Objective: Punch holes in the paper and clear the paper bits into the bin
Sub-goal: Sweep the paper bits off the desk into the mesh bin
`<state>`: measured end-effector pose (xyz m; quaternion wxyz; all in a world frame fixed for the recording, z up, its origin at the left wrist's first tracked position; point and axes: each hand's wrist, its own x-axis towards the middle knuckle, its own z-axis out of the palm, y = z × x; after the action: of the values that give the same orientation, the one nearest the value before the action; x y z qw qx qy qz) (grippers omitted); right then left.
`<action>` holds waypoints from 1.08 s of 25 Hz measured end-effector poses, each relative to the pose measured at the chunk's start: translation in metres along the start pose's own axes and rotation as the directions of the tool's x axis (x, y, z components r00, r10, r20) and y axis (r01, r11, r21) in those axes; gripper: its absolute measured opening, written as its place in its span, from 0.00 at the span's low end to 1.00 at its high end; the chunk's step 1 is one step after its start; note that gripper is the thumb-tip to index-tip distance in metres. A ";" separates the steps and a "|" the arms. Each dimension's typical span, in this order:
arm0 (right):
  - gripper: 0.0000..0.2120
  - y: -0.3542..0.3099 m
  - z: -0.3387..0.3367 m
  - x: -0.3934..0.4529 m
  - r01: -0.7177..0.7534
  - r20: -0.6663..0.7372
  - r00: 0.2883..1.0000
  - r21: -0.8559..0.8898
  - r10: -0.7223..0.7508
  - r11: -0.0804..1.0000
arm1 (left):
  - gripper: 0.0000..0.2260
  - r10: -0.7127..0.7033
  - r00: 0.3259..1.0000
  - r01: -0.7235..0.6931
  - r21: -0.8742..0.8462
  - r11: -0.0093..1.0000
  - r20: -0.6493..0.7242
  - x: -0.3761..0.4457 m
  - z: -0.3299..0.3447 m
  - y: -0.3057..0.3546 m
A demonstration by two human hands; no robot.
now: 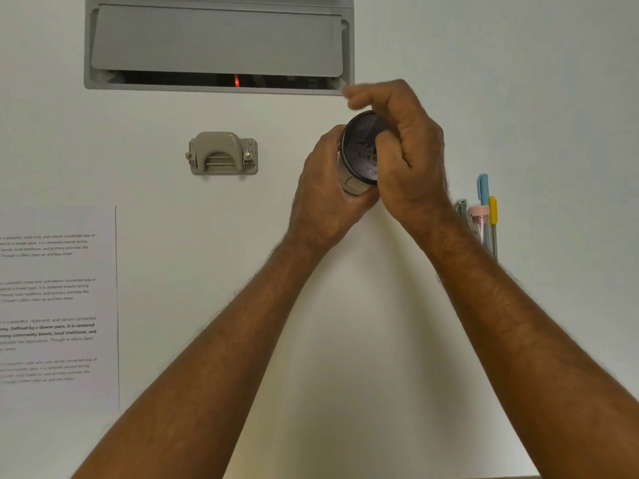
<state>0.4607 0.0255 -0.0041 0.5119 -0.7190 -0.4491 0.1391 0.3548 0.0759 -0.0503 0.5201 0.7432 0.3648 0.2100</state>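
My left hand (328,188) grips a small round bin (361,150) with a dark rim, held above the white desk and tilted so its dark mesh inside faces me. My right hand (404,150) is curled over the bin's right rim, fingers bunched at its opening; whether it pinches paper bits is hidden. A beige hole punch (223,153) sits on the desk to the left of both hands. A printed paper sheet (58,305) lies flat at the left edge, partly cut off by the frame.
A grey cable flap (216,43) is set into the desk at the back, slightly open with a red light inside. Several pens (484,209) lie on the desk behind my right wrist.
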 end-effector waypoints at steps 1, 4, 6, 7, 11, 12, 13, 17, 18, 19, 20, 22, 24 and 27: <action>0.18 -0.001 -0.001 -0.001 -0.003 -0.002 1.000 -0.007 0.003 1.000 | 0.34 -0.002 1.000 0.002 0.002 1.000 0.000 0.000 0.000 0.000; 0.15 -0.005 -0.001 -0.001 -0.089 0.000 0.996 0.195 0.091 0.977 | 0.35 -0.012 1.000 0.012 0.015 1.000 0.003 -0.001 0.000 0.001; 0.18 -0.006 -0.003 0.001 -0.201 0.028 0.977 0.449 0.212 0.870 | 0.36 0.014 1.000 -0.014 0.029 0.999 -0.005 0.000 -0.001 0.001; 0.22 -0.005 -0.005 0.003 -0.255 0.051 0.959 0.583 0.278 0.772 | 0.36 0.023 1.000 -0.023 0.035 0.999 -0.011 0.000 -0.002 0.001; 0.30 0.000 -0.016 0.012 -0.339 0.149 0.897 0.836 0.416 0.432 | 0.36 0.046 0.999 -0.044 0.053 0.998 -0.028 -0.001 -0.001 0.002; 0.30 0.001 -0.017 0.012 -0.341 0.156 0.897 0.840 0.414 0.423 | 0.35 0.049 0.998 -0.048 0.058 0.997 -0.027 -0.001 -0.001 0.001; 0.29 0.001 -0.016 0.012 -0.339 0.148 0.900 0.828 0.410 0.446 | 0.35 0.054 0.998 -0.053 0.063 0.997 -0.024 -0.001 -0.001 0.001; 0.17 -0.001 -0.009 0.015 -0.297 -0.030 0.934 0.486 0.356 0.822 | 0.33 0.061 0.998 -0.060 0.052 0.997 -0.018 0.001 -0.002 0.001; 0.15 0.000 -0.006 0.015 -0.248 -0.069 0.956 0.334 0.286 0.909 | 0.32 0.054 0.998 -0.054 0.036 0.998 -0.017 0.001 -0.002 0.001; 0.15 -0.001 -0.002 0.014 -0.192 -0.094 0.972 0.202 0.214 0.960 | 0.31 0.044 0.999 -0.044 0.025 0.999 -0.014 0.000 -0.003 0.002; 0.16 -0.003 0.002 0.013 -0.155 -0.112 0.980 0.108 0.167 0.982 | 0.30 0.027 1.000 -0.027 0.026 0.999 -0.010 0.000 -0.002 0.003; 0.19 -0.006 0.009 0.011 -0.123 -0.143 0.982 0.003 0.122 0.992 | 0.26 -0.009 1.000 0.009 0.039 0.999 0.009 0.002 -0.001 0.003; 0.19 -0.005 0.013 0.008 -0.106 -0.130 0.987 -0.049 0.099 0.993 | 0.24 -0.046 0.998 0.044 0.064 0.997 0.042 0.005 0.000 0.003; 0.13 -0.001 0.014 0.000 -0.106 -0.090 0.991 -0.082 0.098 0.991 | 0.24 -0.154 0.984 0.146 0.088 0.985 0.094 0.007 0.000 0.006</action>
<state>0.4509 0.0338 -0.0098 0.4912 -0.7679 -0.3948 0.1144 0.3609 0.0804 -0.0454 0.5217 0.7437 0.4012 0.1176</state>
